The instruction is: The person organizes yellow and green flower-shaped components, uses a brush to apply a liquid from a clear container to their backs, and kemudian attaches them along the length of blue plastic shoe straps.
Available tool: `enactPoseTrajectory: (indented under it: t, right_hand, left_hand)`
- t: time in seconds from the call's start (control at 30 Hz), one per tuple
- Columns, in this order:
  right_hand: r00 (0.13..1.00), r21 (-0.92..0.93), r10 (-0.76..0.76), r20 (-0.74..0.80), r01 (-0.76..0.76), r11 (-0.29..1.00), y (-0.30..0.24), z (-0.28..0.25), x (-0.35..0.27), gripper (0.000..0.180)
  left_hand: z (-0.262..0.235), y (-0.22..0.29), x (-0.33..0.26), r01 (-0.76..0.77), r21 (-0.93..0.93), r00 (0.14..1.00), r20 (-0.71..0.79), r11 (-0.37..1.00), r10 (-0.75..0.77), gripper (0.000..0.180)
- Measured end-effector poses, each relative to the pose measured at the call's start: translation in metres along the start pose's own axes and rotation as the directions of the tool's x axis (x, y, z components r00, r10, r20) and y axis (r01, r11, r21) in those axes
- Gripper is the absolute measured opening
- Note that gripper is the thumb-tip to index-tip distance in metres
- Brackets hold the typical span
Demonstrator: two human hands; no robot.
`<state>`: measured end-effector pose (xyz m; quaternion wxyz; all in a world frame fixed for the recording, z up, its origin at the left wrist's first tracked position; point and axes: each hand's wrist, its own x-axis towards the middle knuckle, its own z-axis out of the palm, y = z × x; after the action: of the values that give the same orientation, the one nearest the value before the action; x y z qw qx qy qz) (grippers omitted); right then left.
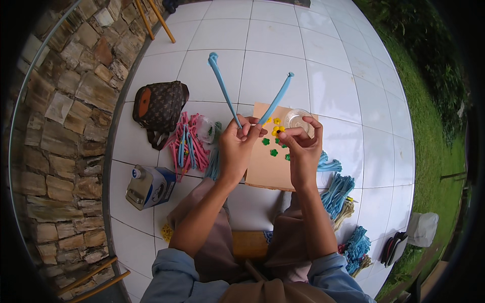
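My left hand point(238, 154) is closed around a light-blue fabric strip point(221, 81), pinching it at its middle. Its two arms rise from the fingers in a V, each with a knotted end. Close beside it, my right hand point(305, 159) pinches a small yellow flower point(278, 131) with a dark centre between thumb and fingertips. Below both hands lies a tan board point(268, 174) with several green flowers point(274, 152) and more yellow flowers point(277, 121) on it. A clear round container point(292, 120) sits at the board's far right, partly behind my right fingers.
A brown patterned bag point(161, 108), a pink bundle point(199, 151) and a blue-and-silver can point(150, 187) stand left on the white tiles. Blue strip bundles point(337, 194) lie at right, with a dark wallet-like item point(393, 248) farther out. A stone wall point(55, 141) borders the left, grass point(432, 166) the right.
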<state>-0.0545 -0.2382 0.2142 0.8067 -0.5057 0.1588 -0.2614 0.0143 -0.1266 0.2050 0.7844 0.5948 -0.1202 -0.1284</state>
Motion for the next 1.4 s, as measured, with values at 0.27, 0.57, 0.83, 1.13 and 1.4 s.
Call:
enactPoseTrajectory:
  t: [0.27, 0.57, 0.83, 1.13, 1.4]
  right_hand:
    - [0.999, 0.044, 0.01, -0.033, -0.009, 0.999, 0.001, 0.0, 0.002, 0.05]
    - [0.996, 0.007, 0.025, -0.087, -0.024, 1.0, 0.003, 0.0, 0.005, 0.05]
    - [0.996, 0.008, 0.029, -0.088, -0.029, 1.0, 0.006, -0.002, 0.007, 0.048]
    - [0.992, -0.009, 0.017, -0.124, -0.018, 1.0, 0.008, -0.004, 0.007, 0.045]
    - [0.995, -0.057, -0.004, -0.103, -0.002, 0.998, 0.016, -0.005, 0.005, 0.043]
  left_hand:
    - [0.009, -0.01, -0.005, -0.019, 0.039, 0.999, 0.051, 0.999, 0.017, 0.031]
    - [0.014, -0.013, -0.005, -0.093, -0.025, 0.994, 0.057, 0.995, 0.094, 0.032]
    - [0.014, -0.012, -0.005, -0.101, -0.039, 0.993, 0.051, 0.994, 0.103, 0.031]
    - [0.008, -0.009, -0.004, -0.025, 0.009, 0.988, 0.153, 1.0, 0.024, 0.032]
    - [-0.005, -0.008, 0.003, 0.097, 0.048, 0.945, 0.311, 0.994, -0.107, 0.035]
